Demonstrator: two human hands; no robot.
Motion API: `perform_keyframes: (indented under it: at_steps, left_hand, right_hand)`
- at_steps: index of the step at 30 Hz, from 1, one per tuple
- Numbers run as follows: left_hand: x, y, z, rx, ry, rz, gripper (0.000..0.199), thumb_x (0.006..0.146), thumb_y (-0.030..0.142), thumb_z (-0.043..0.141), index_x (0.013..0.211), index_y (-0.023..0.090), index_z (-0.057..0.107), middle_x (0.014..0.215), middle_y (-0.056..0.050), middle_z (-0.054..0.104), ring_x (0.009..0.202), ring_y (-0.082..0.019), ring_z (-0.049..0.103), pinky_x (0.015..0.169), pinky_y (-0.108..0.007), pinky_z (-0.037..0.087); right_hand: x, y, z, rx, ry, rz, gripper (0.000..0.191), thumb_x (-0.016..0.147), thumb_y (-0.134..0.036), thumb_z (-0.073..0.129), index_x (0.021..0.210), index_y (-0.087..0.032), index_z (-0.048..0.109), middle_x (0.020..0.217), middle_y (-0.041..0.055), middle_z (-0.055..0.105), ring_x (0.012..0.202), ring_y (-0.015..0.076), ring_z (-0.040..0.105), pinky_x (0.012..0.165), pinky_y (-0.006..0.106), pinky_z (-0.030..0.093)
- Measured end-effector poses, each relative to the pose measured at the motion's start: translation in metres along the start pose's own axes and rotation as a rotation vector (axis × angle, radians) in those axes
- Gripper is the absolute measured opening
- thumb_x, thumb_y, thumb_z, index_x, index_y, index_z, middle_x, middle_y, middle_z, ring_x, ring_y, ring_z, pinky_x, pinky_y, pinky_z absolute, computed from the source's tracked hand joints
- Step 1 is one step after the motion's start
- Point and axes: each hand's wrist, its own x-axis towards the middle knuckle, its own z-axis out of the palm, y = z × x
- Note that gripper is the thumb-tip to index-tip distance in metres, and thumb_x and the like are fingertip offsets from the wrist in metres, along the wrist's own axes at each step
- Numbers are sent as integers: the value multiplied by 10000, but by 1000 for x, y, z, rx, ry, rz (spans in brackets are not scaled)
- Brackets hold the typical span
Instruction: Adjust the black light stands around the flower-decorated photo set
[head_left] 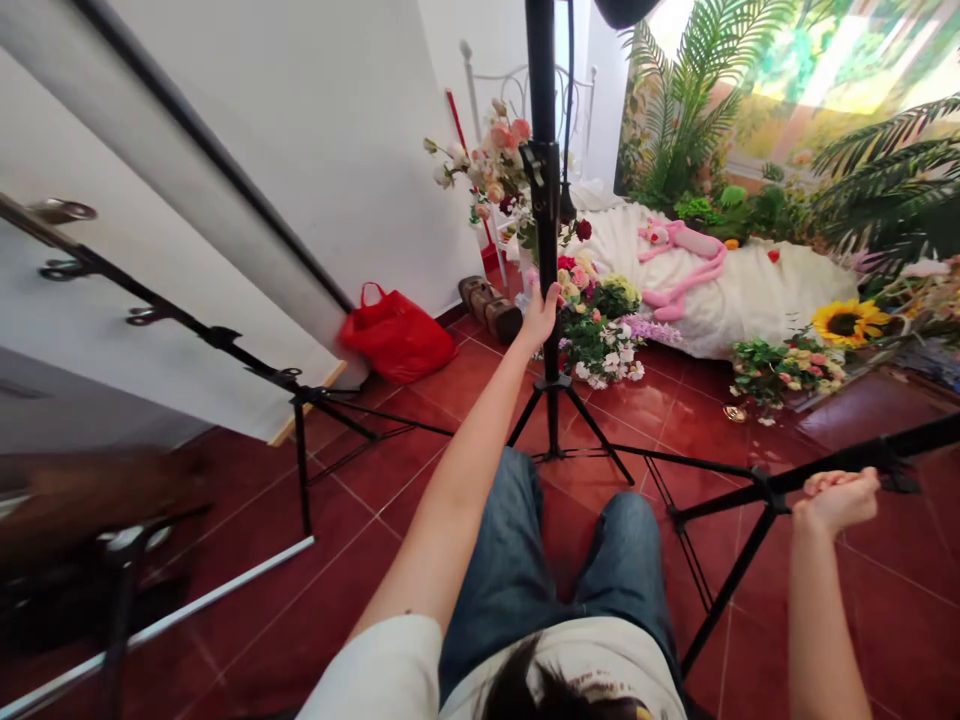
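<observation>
My left hand (541, 318) is stretched forward and closed round the pole of an upright black light stand (551, 350), above its spread legs. Part of its fingers is hidden behind the pole. To the right, my right hand (836, 500) is curled into a fist, right by the pole of a second black stand (919, 440) that appears slanted. Whether anything is inside that fist cannot be made out. The second stand's legs (724, 590) reach down beside my right knee. A cable (569, 120) hangs along the upright stand.
A red bag (397, 335) sits by the wall. Artificial flowers (600, 340), a pink plush toy (686, 260) on white cloth (750, 300) and a sunflower (847, 322) lie ahead. A backdrop stand with clamps (187, 325) is at left. Red tiles (360, 590) cover the floor.
</observation>
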Motion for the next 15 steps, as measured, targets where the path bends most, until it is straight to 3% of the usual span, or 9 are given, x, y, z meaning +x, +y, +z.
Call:
perform_keyframes:
  at_steps: [3,7,11,15]
  left_hand:
    - [0,-4,-2,-38,-41,-47,623,872,778,359,1009,211,577,780,-13,588,763,-139,584,798,-301,510]
    - [-1,-2,-3,-51,-22,-16,665,834,822,341,962,212,573,808,-26,568,815,-161,579,861,-331,488]
    - [-4,4,-2,-55,-5,-5,706,785,856,317,926,209,565,809,-34,559,848,-173,578,887,-334,468]
    - [-8,9,-3,-78,-27,-34,698,782,840,332,943,204,568,803,-27,568,806,-161,587,856,-328,479]
  right_hand:
    - [-30,7,35,-24,-231,19,447,691,-589,546,499,-276,292,439,-30,291,347,110,282,350,297,220]
    - [-81,8,104,-57,-561,-48,544,749,-701,525,544,-264,273,443,-57,305,376,92,273,372,269,233]
    - [-130,-13,185,-169,-987,-191,576,831,-723,470,542,-246,323,454,-47,342,424,95,315,425,257,283]
    - [-168,-43,269,-252,-1276,-225,590,884,-699,455,545,-216,447,433,-27,413,418,97,376,472,243,339]
